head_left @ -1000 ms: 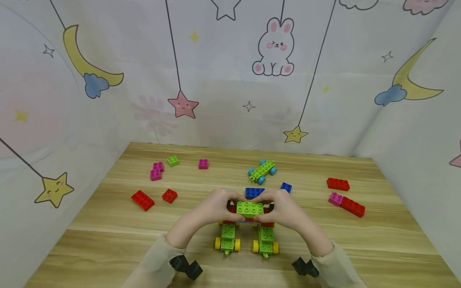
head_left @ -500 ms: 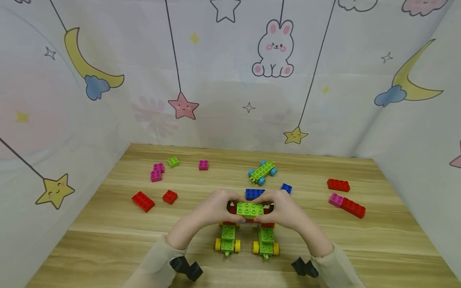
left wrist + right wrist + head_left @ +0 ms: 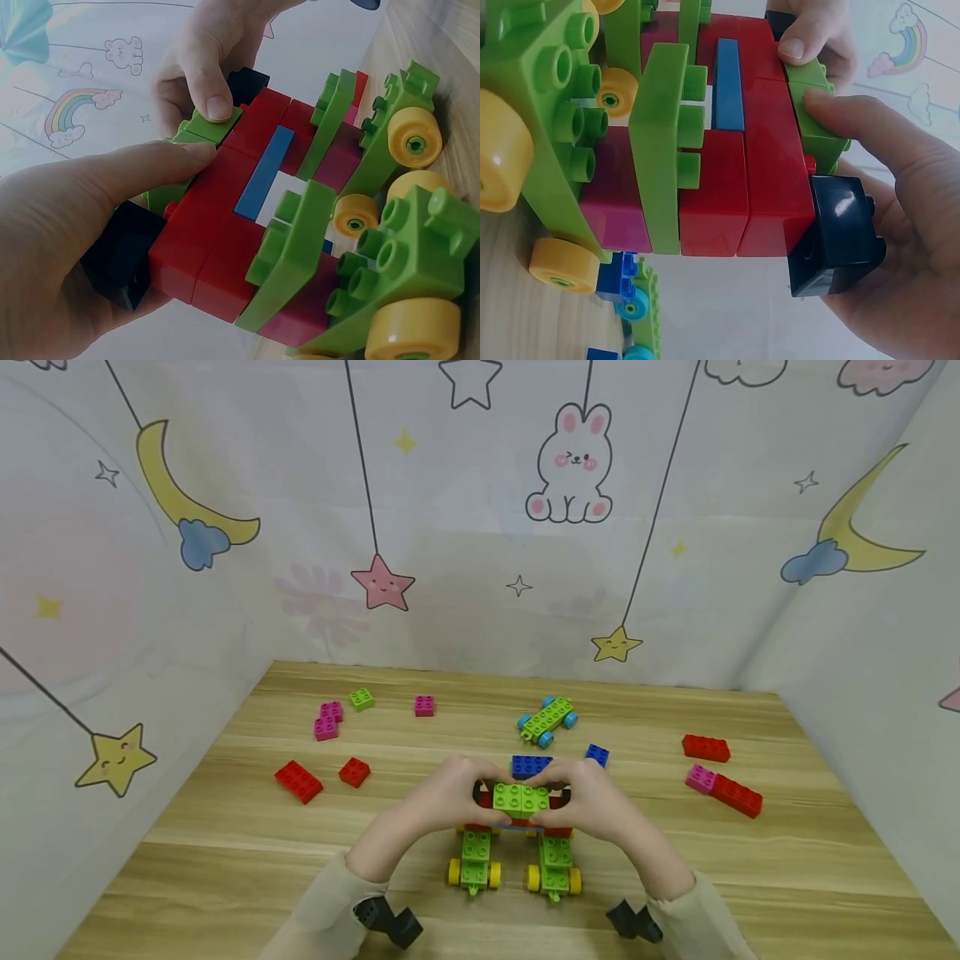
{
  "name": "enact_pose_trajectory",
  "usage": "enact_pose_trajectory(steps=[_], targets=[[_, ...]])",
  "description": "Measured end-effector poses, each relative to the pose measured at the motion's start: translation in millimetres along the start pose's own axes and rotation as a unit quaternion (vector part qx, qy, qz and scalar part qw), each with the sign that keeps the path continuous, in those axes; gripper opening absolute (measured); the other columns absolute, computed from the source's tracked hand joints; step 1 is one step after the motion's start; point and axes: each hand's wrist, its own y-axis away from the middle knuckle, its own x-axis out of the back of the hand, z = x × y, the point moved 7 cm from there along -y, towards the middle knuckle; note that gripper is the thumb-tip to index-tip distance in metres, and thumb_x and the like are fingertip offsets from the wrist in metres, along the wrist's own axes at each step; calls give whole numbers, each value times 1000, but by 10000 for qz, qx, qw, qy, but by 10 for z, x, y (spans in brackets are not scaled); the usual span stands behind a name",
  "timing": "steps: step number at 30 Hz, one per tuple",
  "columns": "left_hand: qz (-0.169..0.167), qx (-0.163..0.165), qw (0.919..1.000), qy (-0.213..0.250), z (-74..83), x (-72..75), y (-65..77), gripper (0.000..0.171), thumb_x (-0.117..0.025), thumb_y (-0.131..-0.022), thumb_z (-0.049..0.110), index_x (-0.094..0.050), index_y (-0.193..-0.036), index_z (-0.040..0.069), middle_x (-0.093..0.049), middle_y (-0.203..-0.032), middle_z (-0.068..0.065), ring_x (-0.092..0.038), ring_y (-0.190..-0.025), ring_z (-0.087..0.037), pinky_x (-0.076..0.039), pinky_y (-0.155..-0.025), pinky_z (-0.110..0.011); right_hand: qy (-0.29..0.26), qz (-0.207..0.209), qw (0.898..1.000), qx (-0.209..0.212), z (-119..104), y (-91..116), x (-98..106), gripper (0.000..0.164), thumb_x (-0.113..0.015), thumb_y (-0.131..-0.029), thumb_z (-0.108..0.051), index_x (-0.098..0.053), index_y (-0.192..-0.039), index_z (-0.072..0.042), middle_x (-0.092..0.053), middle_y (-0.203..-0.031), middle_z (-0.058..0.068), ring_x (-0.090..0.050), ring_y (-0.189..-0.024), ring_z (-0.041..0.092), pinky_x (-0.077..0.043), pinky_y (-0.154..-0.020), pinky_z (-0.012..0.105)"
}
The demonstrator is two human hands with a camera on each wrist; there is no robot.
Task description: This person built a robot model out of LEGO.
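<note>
My left hand (image 3: 450, 793) and right hand (image 3: 588, 793) meet over a toy built of large bricks. Thumb and fingers of each pinch one of two light green bricks (image 3: 521, 799) set side by side on top. In the left wrist view, red bricks (image 3: 206, 195) lie beneath them, with a blue plate (image 3: 264, 172) across the middle. A black brick (image 3: 840, 232) juts out at each end by the palms. Lower down are green plates (image 3: 658, 142) and magenta bricks (image 3: 615, 191). Two green wheeled bases (image 3: 475, 860) with yellow wheels carry the build on the table.
Beyond the hands lie a blue brick (image 3: 531, 766), a smaller blue brick (image 3: 597, 754) and a green car base (image 3: 547, 721) with blue wheels. Red bricks (image 3: 298, 781) and pink bricks (image 3: 326, 727) are scattered left; more red bricks (image 3: 706, 747) sit right. A printed cloth (image 3: 465, 527) hangs behind.
</note>
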Motion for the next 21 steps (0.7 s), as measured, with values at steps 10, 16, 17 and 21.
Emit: enact_pose_trajectory(steps=[10,16,17,21], targets=[[-2,-22,10000,13,-4,-13,-3,38,-82,-79,19,-72,-114,7,-72,-103,-4,-55,-76,-8,-47,-66,-18,136,10,9999,95,-14,6,0,33,-82,-79,-17,-74,-110,-7,-74,-104,4,-64,-88,12,-56,-73,25],[-21,8,10000,38,-4,-18,2,39,-82,-80,20,-71,-115,7,-72,-105,-4,-55,-76,-8,-47,-66,-19,67,-28,9999,78,-19,3,6,32,-82,-79,-17,-75,-108,-7,-74,-103,5,-63,-84,9,-53,-71,20],[-12,3,10000,22,-3,-16,3,39,-82,-80,20,-71,-115,7,-72,-105,-4,-55,-77,-7,-48,-67,-19,70,-28,9999,92,-22,1,8,32,-82,-79,-18,-75,-108,-7,-74,-103,5,-63,-85,8,-52,-70,20],[7,-29,10000,-14,7,-8,2,39,-82,-80,20,-71,-115,7,-72,-105,-5,-55,-76,-7,-48,-67,-19,113,-40,9999,104,-25,3,12,32,-81,-80,-18,-74,-110,-7,-74,-104,5,-63,-87,10,-52,-70,20]])
